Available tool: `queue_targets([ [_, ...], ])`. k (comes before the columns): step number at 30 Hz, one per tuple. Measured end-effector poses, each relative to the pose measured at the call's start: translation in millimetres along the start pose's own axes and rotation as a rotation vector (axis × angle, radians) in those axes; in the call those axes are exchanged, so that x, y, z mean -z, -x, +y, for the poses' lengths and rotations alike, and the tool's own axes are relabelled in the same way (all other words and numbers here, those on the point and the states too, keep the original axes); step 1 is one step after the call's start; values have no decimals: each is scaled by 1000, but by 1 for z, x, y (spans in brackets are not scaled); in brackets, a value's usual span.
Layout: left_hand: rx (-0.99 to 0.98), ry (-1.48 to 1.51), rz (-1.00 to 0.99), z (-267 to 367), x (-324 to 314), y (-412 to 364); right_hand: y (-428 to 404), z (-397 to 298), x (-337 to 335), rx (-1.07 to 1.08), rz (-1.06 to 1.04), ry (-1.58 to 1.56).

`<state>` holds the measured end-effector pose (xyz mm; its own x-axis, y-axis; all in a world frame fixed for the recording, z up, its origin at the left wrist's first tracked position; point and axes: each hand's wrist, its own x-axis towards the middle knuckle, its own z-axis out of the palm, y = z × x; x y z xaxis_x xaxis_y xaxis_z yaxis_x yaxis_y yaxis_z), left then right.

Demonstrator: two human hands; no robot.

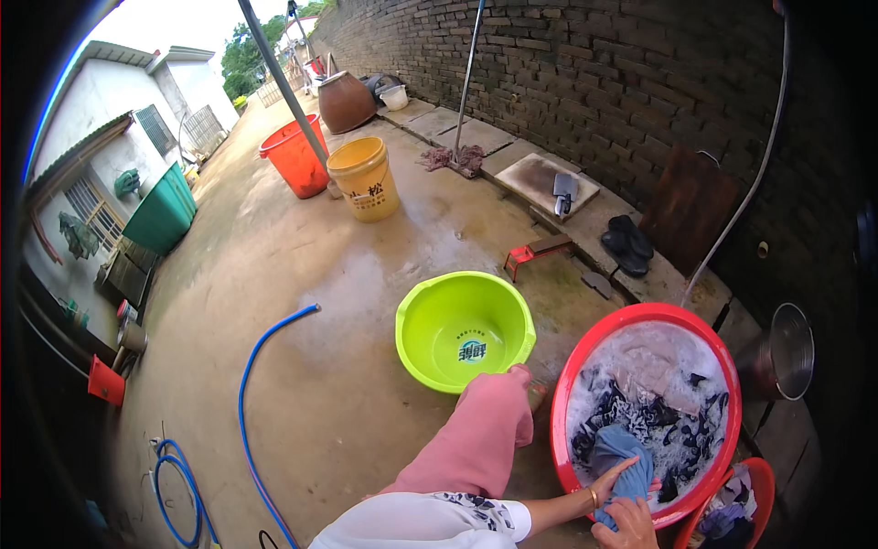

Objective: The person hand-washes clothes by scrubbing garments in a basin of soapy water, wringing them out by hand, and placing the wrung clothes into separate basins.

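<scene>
A large red plastic tub (560, 418) at the lower right holds foamy water with dark and pale wet clothes (641, 364) in it. Over its near edge, my left hand (610, 478) grips a blue cloth (621, 453), a bracelet on that wrist. Just below, my right hand (630, 527) is closed on the lower part of the same cloth. The cloth's far end lies on the suds. Left of the tub, a lime-green plastic basin (439, 319) stands on the concrete floor beside my knee, with nothing seen inside.
A smaller red basket (761, 480) of clothes touches the tub's lower right. A metal bucket (782, 357) stands right. Beyond are a red low stool (525, 255), dark slippers (627, 246), a cleaver (564, 192) on a slab, a mop (456, 158) and a yellow bucket (363, 182). A blue hose (243, 391) lies left.
</scene>
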<state>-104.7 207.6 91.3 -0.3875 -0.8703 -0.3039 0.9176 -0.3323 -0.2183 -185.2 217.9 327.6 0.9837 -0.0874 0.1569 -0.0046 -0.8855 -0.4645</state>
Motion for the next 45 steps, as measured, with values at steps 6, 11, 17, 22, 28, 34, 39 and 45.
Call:
queue_targets([
  [6,64,-119,-200,-3,-108,-10,50,-27,8,-585,1100,291],
  [11,-111,-783,-172,-12,-150,0,144,66,-72,-764,1852,-828],
  [17,-213,-1258,-136,-4,-182,21,92,105,-103,-724,1588,-1692],
  [22,25,-1236,-33,35,-183,28,40,117,-118,-800,1301,-2077],
  [28,195,-1266,-97,25,-166,26,41,122,-187,-679,1146,-2383],
  [34,447,-1076,-46,29,-155,25,29,111,-224,-1220,1087,-2036],
  [39,645,-848,-33,26,-147,23,46,106,-210,-390,806,-2576],
  [45,361,-677,359,12,-151,13,58,123,-182,98,358,-2582],
])
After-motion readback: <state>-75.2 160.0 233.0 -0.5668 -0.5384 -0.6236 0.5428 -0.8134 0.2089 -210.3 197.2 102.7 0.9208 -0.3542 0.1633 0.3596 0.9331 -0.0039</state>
